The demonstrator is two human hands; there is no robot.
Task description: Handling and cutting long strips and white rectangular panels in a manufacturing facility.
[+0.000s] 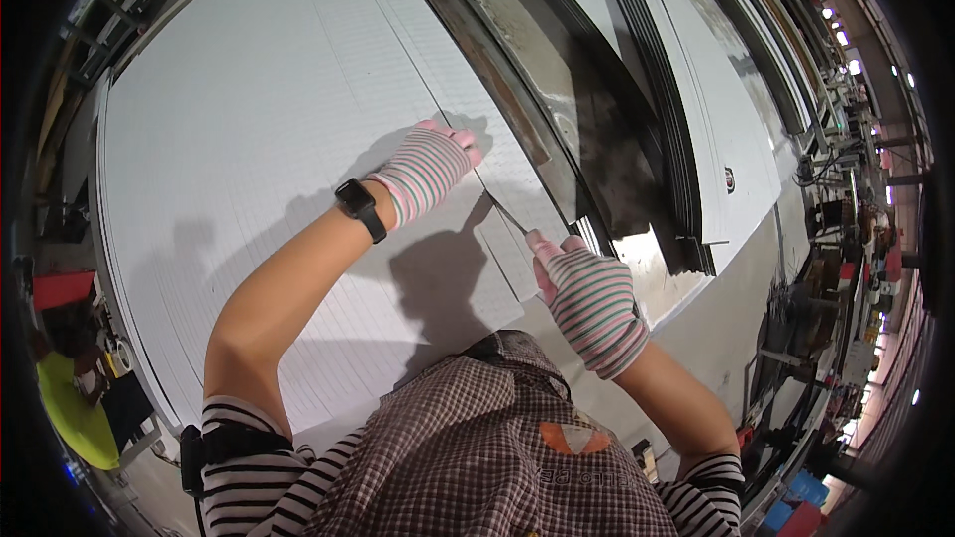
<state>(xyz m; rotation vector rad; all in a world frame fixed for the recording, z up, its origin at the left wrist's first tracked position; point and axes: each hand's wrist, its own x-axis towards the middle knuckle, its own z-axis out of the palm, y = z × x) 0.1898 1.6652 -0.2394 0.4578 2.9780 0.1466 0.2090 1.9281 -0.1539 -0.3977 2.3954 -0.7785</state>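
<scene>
A large white sheet (249,70) with faint parallel lines lies under my hands. A thin dark seam runs lengthwise across it, near its right side. My left hand (430,167), in a pink, green and white striped fingerless glove, presses on the sheet, fingertips slightly apart at the seam. In a matching glove, my right hand (589,300) is closed around a thin-bladed knife (510,213). Its blade points up and left, the tip at the seam just below my left hand. The knife's handle is hidden in my fist.
Along the sheet's right side runs a dark metal rail (477,45). Further right lie long black strips (647,70) and another white panel (741,139). A red object (63,289) and a yellow-green one (75,418) are at the far left. Racks of equipment line the right.
</scene>
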